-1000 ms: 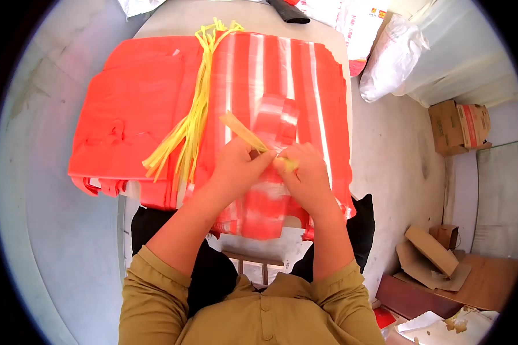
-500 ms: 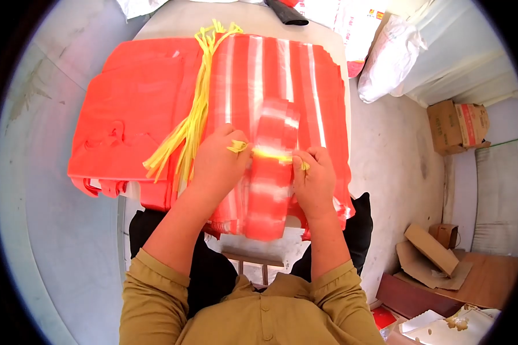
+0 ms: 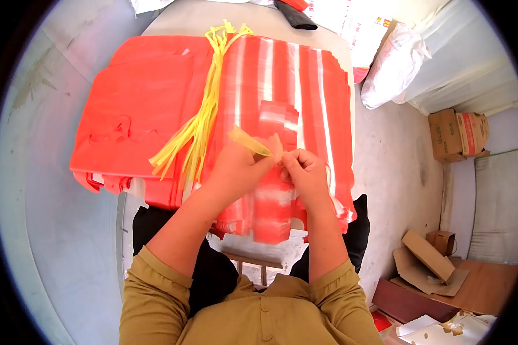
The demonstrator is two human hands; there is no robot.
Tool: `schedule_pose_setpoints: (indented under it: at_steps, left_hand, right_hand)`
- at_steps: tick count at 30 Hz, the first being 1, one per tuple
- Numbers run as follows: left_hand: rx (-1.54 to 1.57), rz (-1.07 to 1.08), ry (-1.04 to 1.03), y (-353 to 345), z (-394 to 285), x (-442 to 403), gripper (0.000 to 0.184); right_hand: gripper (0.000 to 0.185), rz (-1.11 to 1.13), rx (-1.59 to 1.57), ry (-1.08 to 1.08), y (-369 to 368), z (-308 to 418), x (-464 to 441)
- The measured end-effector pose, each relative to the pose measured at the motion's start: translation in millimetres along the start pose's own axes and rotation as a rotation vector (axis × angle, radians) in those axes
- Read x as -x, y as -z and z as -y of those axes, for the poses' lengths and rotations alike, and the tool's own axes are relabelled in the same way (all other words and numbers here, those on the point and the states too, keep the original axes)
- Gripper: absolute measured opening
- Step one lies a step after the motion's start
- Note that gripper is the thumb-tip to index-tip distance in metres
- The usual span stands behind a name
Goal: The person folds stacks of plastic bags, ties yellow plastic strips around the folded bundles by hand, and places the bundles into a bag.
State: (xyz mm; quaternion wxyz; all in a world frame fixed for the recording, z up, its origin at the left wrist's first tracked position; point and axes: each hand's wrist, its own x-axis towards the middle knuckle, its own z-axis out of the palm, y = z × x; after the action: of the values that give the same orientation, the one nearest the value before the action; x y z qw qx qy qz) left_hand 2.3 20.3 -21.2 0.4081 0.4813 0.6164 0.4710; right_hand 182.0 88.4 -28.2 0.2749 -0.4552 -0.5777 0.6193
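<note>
Both hands meet over a folded bundle of red-and-white plastic bags (image 3: 272,224), which lies lengthwise on a stack of red plastic bags with pale stripes (image 3: 312,80). My left hand (image 3: 239,169) is closed on a yellow plastic strip (image 3: 250,141), whose loose end sticks up past the fingers. Close beside it, my right hand (image 3: 306,175) pinches at the bundle's middle, fingertips together. The strip between the hands is hidden by the fingers. Left of the bundle, a bunch of loose yellow strips (image 3: 207,115) rests across the stack.
Plain red plastic bags (image 3: 141,103) are piled at the left of the pale table (image 3: 181,20). A black item (image 3: 296,18) and a white sack (image 3: 394,66) are at the back. Cardboard boxes (image 3: 459,135) stand right, with flattened cardboard (image 3: 429,264) lower right.
My hands were apart on either side of the bundle, the yellow strip stretched across it. Now they have come together over its middle, and a longer strip end shows above my left hand.
</note>
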Motion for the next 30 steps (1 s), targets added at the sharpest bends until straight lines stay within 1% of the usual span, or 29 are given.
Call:
schedule_pose_setpoints:
  at_steps: [2,5,8,11,14,17,20,23,25,26,27,29,30]
  left_hand:
    - [0.005,-0.043,-0.04,-1,2,1,0.02]
    - [-0.164,-0.034,-0.155,2,-16,4,0.015]
    - [-0.257,0.041,-0.402,2,-4,-1,0.017]
    - [-0.184,-0.18,-0.525,-4,-8,-2,0.022]
    - [-0.325,-0.083,-0.523,3,1,-7,0.027]
    - [-0.385,-0.017,-0.421,6,2,-6,0.022]
    - [-0.438,-0.006,-0.276,4,1,-8,0.016]
    - [-0.131,-0.062,0.009,-3,-4,-2,0.014]
    - [-0.132,0.008,0.064,-1,-4,-3,0.018]
    - [-0.132,0.044,0.092,0,-4,-3,0.02]
    - [-0.203,0.031,0.027,-1,-1,-3,0.02]
    - [-0.346,0.006,-0.101,-3,7,-3,0.02]
    - [-0.426,0.022,-0.136,-2,5,-3,0.019]
  right_hand:
    - [0.014,0.021,0.035,0.022,-4,1,3]
    - [0.014,0.033,0.107,0.158,-9,-4,5]
    - [0.016,0.026,0.177,0.13,-12,-1,10]
    - [0.016,-0.024,0.097,0.217,-11,-18,7]
    - [0.017,0.011,0.282,0.351,-5,-11,8]
    - [0.016,0.003,0.223,0.205,-3,-20,4]
    - [0.012,-0.067,0.079,0.087,-9,-3,11]
    - [0.009,-0.019,0.147,0.159,-7,-10,7]
    - [0.014,-0.069,0.374,0.175,-14,4,14]
    - [0.018,-0.09,0.465,0.265,-16,6,14]
    - [0.023,-0.12,0.557,0.353,-18,8,14]
    - [0.031,-0.172,0.689,0.697,-19,3,6]
    - [0.034,-0.173,0.707,0.72,-19,1,5]
